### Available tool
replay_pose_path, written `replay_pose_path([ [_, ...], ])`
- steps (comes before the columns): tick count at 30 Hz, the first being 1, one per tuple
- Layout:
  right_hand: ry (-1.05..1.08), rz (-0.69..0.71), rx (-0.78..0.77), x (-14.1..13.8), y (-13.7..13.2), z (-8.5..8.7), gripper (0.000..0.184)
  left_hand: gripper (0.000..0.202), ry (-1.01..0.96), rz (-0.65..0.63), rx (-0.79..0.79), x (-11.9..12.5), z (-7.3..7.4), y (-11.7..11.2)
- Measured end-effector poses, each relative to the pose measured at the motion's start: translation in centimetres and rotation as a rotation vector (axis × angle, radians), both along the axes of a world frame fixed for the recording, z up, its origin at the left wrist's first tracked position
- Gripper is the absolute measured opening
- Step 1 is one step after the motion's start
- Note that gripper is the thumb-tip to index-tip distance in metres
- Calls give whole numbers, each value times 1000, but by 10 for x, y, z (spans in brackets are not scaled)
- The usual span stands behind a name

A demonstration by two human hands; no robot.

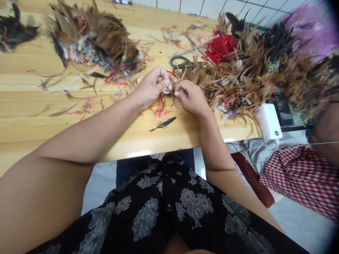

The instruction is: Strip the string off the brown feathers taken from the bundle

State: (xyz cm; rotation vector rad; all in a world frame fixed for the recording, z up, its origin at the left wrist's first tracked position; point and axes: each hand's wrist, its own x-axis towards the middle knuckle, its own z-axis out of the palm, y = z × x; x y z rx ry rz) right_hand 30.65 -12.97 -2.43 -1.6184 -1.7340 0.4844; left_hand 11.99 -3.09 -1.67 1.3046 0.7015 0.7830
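My left hand point(155, 86) is closed in a pinch on a small feather bundle point(166, 91), its pale fluffy ends showing below the fingertips. Close beside it, my right hand point(192, 98) pinches a bit of red string point(173, 91) at the bundle. Fingers cover most of the bundle. Below the hands, a single black feather point(166, 122) lies on the wooden table point(127, 141). Brown feathers point(222, 79) are heaped just past my right hand. Dark scissor handles point(180, 61) show partly behind the hands.
Another brown feather pile point(106, 38) lies at the back left. A red string heap point(221, 47), a pink plastic bag point(312, 31), a black phone point(283, 109) and a white power bank point(270, 121) with a cable lie on the right. Another person's arm point(325, 127) is at the right edge.
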Motion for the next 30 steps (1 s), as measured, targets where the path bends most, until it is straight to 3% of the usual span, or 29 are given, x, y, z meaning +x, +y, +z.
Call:
replay_pose_path([
  [7,-20,-24,-27,-1,1,0,21,36,-10,2,-68,-1,2,0],
  [16,-369,-90,-141,-14,0,14,33,38,-21,-43,42,5,-13,5],
  [23,-607,-127,-289,-34,-4,32,35,39,52,-4,58,4,-3,0],
  [30,-719,-128,-374,-42,-5,34,36,40,84,-6,54,0,4,-2],
])
